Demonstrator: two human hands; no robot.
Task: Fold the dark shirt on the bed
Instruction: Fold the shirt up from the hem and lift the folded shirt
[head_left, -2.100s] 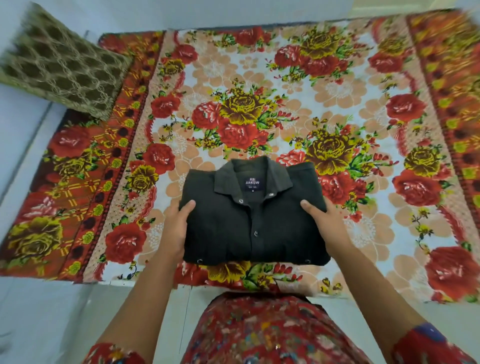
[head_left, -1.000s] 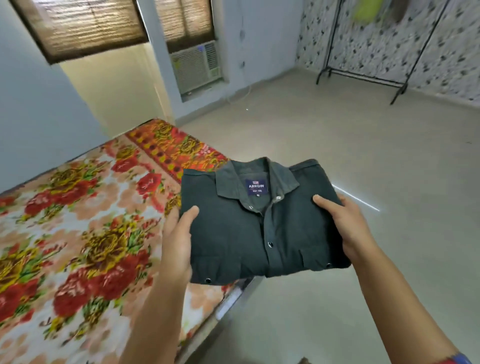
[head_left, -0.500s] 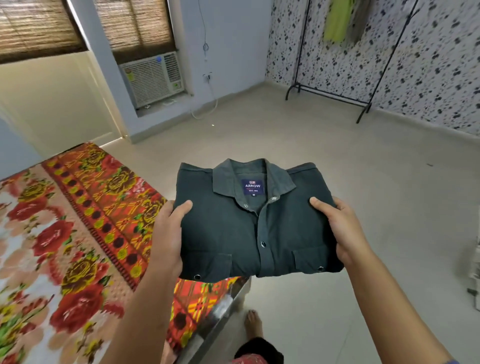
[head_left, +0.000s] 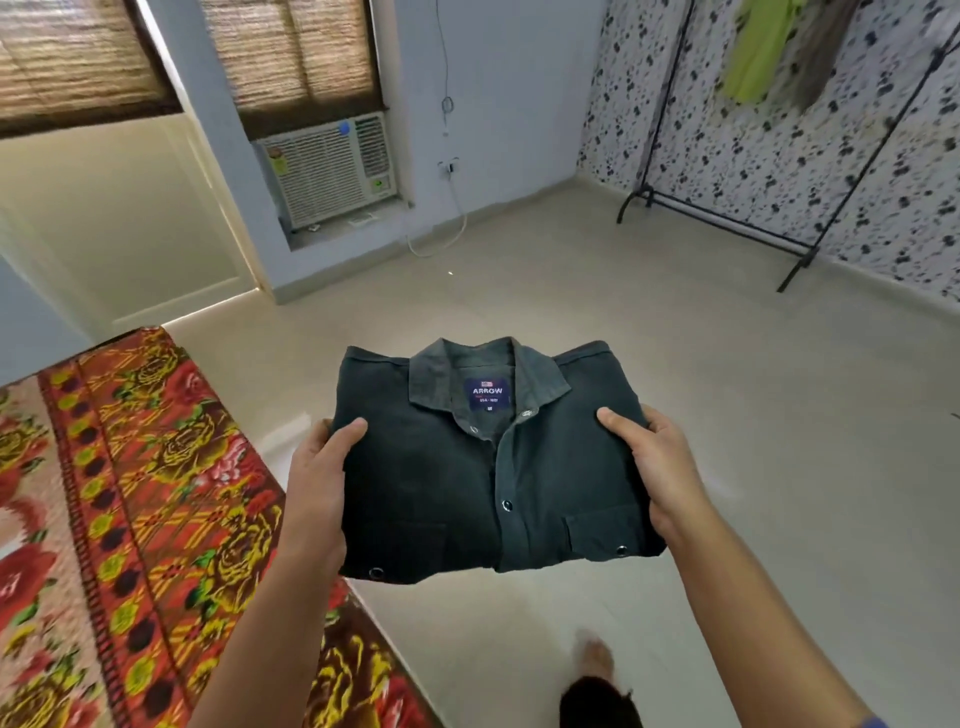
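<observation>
The dark shirt (head_left: 467, 467) is folded into a neat rectangle, collar and blue label facing up. It is held in the air over the floor, to the right of the bed (head_left: 130, 519) with its red floral sheet. My left hand (head_left: 317, 478) grips the shirt's left edge, thumb on top. On the opposite edge my right hand (head_left: 654, 467) holds it the same way. The fingers under the shirt are hidden.
Pale tiled floor (head_left: 727, 415) spreads ahead and to the right. A window air conditioner (head_left: 332, 166) sits in the far wall. A black clothes rack (head_left: 727, 228) with hanging garments stands at the right wall. My foot (head_left: 597, 660) shows below the shirt.
The shirt was lifted off the bed in both hands and carried to the right, away from the bed. The view swung from the bed toward the open floor.
</observation>
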